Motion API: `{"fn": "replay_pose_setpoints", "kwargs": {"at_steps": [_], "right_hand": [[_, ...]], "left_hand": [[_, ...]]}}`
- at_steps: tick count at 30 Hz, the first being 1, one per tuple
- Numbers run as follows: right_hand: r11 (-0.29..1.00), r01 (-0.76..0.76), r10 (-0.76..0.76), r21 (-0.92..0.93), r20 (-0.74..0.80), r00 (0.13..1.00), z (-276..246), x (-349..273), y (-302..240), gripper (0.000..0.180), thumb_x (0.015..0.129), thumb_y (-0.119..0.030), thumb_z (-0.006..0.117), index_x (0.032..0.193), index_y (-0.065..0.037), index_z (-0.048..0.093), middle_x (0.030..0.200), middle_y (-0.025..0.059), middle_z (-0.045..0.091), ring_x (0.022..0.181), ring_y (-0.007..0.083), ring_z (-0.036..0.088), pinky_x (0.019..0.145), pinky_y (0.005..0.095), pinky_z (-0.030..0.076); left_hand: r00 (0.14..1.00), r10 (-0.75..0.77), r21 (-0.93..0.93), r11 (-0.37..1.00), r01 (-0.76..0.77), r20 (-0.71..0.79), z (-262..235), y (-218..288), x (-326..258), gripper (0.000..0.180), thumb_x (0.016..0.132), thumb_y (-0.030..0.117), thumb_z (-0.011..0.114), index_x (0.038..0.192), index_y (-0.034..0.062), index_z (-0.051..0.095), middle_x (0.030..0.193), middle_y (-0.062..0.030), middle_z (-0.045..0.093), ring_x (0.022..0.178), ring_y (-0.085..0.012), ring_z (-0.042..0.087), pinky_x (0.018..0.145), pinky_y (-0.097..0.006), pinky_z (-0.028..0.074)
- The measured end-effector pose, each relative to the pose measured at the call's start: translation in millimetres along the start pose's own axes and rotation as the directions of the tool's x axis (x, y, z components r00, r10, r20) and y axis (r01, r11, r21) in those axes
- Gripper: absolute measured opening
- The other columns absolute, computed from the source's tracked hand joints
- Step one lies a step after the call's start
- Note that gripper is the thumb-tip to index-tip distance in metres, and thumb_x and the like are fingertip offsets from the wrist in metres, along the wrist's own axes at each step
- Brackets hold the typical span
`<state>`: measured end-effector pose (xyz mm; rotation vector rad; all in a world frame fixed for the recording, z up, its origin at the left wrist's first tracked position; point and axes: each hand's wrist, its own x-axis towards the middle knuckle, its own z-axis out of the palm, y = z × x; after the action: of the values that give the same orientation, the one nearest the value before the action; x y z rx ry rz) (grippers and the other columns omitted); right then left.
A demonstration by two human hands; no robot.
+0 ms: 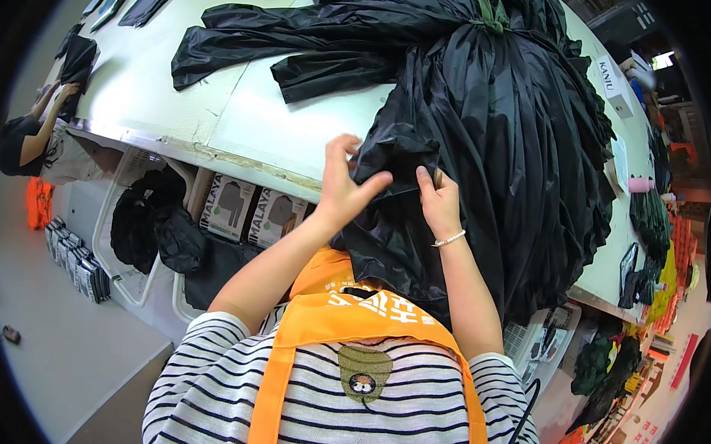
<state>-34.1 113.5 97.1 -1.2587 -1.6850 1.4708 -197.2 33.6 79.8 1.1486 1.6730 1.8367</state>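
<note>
A large bundle of thin, shiny black fabric pieces (517,150) spreads over the table edge and hangs down in front of me. Green cloth (491,14) ties it near its top. My right hand (442,203), with a beaded bracelet on its wrist, pinches the edge of one black fabric piece (398,156) between thumb and fingers. At the left side of that same piece, my left hand (345,186) has its thumb and fingers spread apart. Whether its fingertips touch the cloth I cannot tell. The lower part of the piece drapes against my orange apron (351,321).
The pale table (257,122) carries long black fabric strips (276,36) and folded dark pieces (151,3). Below it stand white baskets (134,292) with black cloth and printed packages (228,204). A co-worker (46,141) handles black cloth at far left. A white box (614,86) sits at right.
</note>
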Motion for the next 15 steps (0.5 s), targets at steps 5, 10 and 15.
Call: {"fn": "replay_pose_setpoints", "kwargs": {"at_steps": [5, 10, 15], "right_hand": [[0.986, 0.118, -0.119, -0.117, 0.0, 0.993, -8.7, -10.2, 8.2, 0.023, 0.093, -0.018, 0.057, 0.087, 0.004, 0.059, 0.066, -0.0004, 0.053, 0.065, 0.0064, 0.042, 0.061, 0.0245, 0.04], [0.999, 0.036, -0.038, -0.025, -0.076, 0.996, -34.4, -20.0, 32.1, 0.019, 0.093, -0.006, 0.052, 0.107, 0.001, 0.064, 0.087, 0.0003, 0.066, 0.082, 0.0053, 0.055, 0.078, 0.0207, 0.043], [0.958, 0.235, -0.254, -0.164, -0.103, 0.962, -30.7, -24.9, 9.1, 0.036, 0.078, -0.005, 0.071, 0.113, -0.004, 0.061, 0.107, 0.0026, 0.062, 0.06, 0.0034, 0.04, 0.053, 0.0174, 0.034]], "left_hand": [[0.975, -0.023, 0.059, 0.998, 0.01, 0.222, -4.9, -9.9, 29.7, 0.021, 0.072, 0.0, 0.069, 0.089, -0.0006, 0.056, 0.109, -0.01, 0.056, 0.094, -0.0217, 0.056, 0.083, -0.027, 0.042], [0.994, 0.055, 0.111, 0.992, -0.065, 0.092, -32.0, 2.5, 37.8, 0.02, 0.062, -0.013, 0.054, 0.077, 0.0003, 0.056, 0.102, -0.0074, 0.057, 0.087, -0.0182, 0.057, 0.078, -0.023, 0.043], [0.981, 0.016, 0.073, 0.997, -0.03, 0.192, -43.9, -5.9, 42.0, 0.018, 0.068, -0.01, 0.057, 0.083, -0.0034, 0.062, 0.098, -0.0063, 0.06, 0.091, -0.0153, 0.057, 0.082, -0.023, 0.042]]}}
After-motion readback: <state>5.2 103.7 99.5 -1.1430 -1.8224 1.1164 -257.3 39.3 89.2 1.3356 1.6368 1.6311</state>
